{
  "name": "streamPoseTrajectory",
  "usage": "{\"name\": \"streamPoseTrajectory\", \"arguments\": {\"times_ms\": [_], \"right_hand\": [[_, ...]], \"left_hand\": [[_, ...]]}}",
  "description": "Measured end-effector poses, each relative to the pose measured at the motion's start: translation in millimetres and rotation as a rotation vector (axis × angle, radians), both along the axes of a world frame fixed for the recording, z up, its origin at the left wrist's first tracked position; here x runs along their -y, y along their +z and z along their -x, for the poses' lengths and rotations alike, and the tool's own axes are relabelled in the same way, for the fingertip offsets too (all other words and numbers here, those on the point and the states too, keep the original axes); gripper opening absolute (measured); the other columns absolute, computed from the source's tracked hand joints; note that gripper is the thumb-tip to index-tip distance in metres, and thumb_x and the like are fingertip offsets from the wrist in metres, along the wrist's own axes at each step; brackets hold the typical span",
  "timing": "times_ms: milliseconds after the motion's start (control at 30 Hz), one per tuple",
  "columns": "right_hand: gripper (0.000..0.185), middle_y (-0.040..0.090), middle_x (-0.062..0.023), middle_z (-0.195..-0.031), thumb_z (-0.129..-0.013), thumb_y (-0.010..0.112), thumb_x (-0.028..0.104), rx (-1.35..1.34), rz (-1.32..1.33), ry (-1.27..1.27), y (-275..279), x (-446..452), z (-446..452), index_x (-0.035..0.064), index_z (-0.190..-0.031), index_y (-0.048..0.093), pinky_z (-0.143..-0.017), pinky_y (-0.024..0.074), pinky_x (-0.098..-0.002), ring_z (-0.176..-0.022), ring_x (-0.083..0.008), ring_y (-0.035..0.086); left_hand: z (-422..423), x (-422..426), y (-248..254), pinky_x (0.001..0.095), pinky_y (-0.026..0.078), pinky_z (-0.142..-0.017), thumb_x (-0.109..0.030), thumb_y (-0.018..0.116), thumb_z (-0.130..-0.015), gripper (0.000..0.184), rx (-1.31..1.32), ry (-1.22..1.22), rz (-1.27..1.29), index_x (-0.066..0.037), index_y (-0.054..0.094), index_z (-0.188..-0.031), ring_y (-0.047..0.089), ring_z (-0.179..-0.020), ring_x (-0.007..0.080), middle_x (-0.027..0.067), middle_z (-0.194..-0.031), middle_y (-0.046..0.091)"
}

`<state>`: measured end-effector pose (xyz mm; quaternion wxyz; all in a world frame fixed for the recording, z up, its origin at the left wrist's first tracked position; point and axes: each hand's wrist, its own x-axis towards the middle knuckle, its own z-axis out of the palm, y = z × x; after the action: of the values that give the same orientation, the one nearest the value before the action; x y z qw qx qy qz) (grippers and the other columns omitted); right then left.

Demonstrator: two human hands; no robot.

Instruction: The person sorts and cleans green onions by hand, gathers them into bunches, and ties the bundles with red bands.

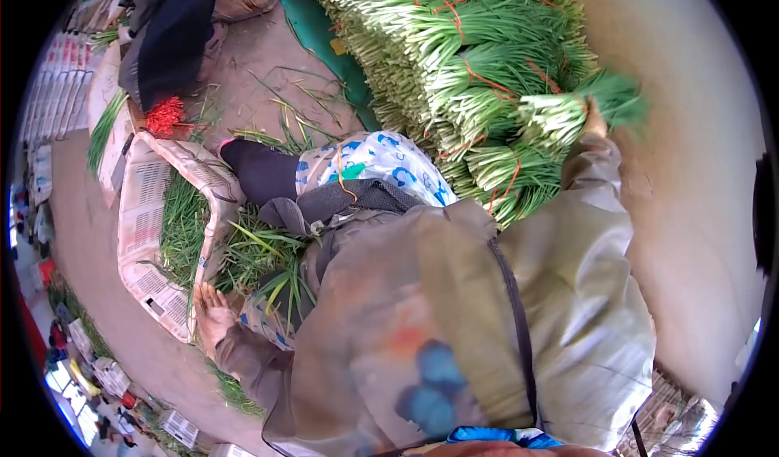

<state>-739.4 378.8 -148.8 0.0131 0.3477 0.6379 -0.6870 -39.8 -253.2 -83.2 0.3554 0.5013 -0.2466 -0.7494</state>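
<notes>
My right hand is closed round a bundle of green chives at the right end of a tall pile of chives. Its pale stems face left, while the green tips are smeared by motion. Orange-red ties bind several bundles in the pile. Down at the left, my left hand has its fingers stretched out against the rim of a pinkish plastic crate. Loose chives lie inside that crate, and more loose chives spill beside it near my lap.
A cluster of red ties sits past the crate. Another person's dark-clothed leg is at the upper left. Stray green blades litter the floor by a green sheet. A pale wall rises at the right.
</notes>
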Motion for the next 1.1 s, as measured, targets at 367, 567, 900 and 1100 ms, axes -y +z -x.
{"name": "streamPoseTrajectory", "arguments": {"times_ms": [367,567,900,1100], "right_hand": [[0.037,0.057,-0.0092,-0.085,-0.082,0.057,0.039,0.351,-0.999,1.234,-163,77,-71,0.005,-0.095,0.059,-0.066,0.0418,-0.0326,-0.073,-0.0193,0.053],[0.032,0.054,-0.008,-0.074,-0.083,0.055,0.037,0.234,-1.525,1.089,-12,108,103,0.0057,-0.089,0.058,-0.056,0.0408,-0.0312,-0.064,-0.0164,0.05],[0.025,0.057,0.0019,-0.078,-0.087,0.055,0.019,-0.504,-0.112,1.715,153,615,-139,0.0093,-0.11,0.06,-0.053,0.0381,-0.0164,-0.061,-0.0045,0.048],[0.042,0.061,-0.0155,-0.105,-0.08,0.059,0.029,-0.923,-0.578,2.748,81,776,-428,0.0042,-0.113,0.056,-0.082,0.0459,-0.0309,-0.094,-0.0246,0.059]], "left_hand": [[82,-12,-34,0.0184,0.034,-0.055,-0.02,0.06,-0.084,0.047,-0.24,-0.22,0.131,0.0,0.039,-0.121,0.045,-0.068,0.0078,0.0016,-0.083,0.046],[97,-72,-38,0.0383,0.027,-0.103,-0.032,0.075,-0.07,0.092,0.558,-0.328,0.745,-0.003,0.02,-0.138,0.035,-0.124,0.0256,0.0144,-0.14,0.028],[127,-83,-110,0.0401,0.044,-0.086,-0.035,0.064,-0.074,0.062,1.119,-1.447,0.443,-0.011,0.043,-0.127,0.054,-0.102,0.0344,0.0179,-0.109,0.056],[34,-39,-72,0.04,0.046,-0.08,-0.033,0.064,-0.075,0.048,1.001,-0.9,0.333,-0.009,0.053,-0.116,0.057,-0.097,0.0311,0.0159,-0.103,0.059]]}}
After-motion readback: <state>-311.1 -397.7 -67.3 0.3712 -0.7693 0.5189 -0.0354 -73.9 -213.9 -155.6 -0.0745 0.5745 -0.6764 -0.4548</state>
